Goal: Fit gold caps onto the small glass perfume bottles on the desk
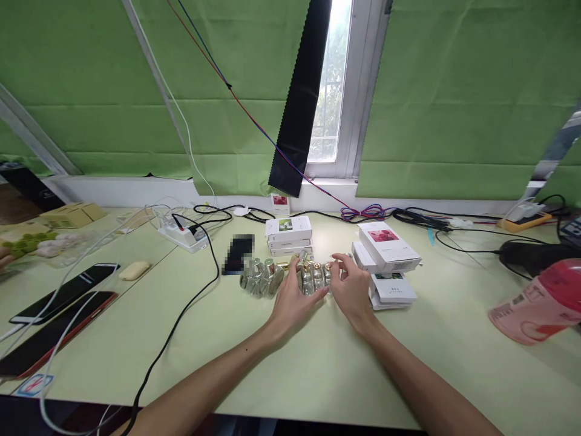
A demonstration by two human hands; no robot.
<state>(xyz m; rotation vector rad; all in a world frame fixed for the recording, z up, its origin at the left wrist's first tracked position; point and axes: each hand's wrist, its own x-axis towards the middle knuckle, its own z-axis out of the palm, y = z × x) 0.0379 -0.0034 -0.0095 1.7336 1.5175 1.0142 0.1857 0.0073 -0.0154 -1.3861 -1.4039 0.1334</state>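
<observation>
A row of small clear glass bottles (316,275) with gold-coloured tops stands between my hands on the pale table. My left hand (294,297) curls around the row's left side, its thumb reaching across the front. On the right side, my right hand (353,287) has its bent fingers and thumb against the end bottle. More bottles in clear wrap (262,277) lie just left of my left hand. Beside my right hand are white boxes (393,287), topped by a white box with a red flower picture (388,245). Another stack of white boxes (289,230) sits behind the bottles.
A power strip (184,235) and a black cable (179,318) lie to the left, with two phones (59,333) and a pale oval object (135,270). A pink bottle (538,303) stands right. Another person's hand (5,257) shows at the left edge.
</observation>
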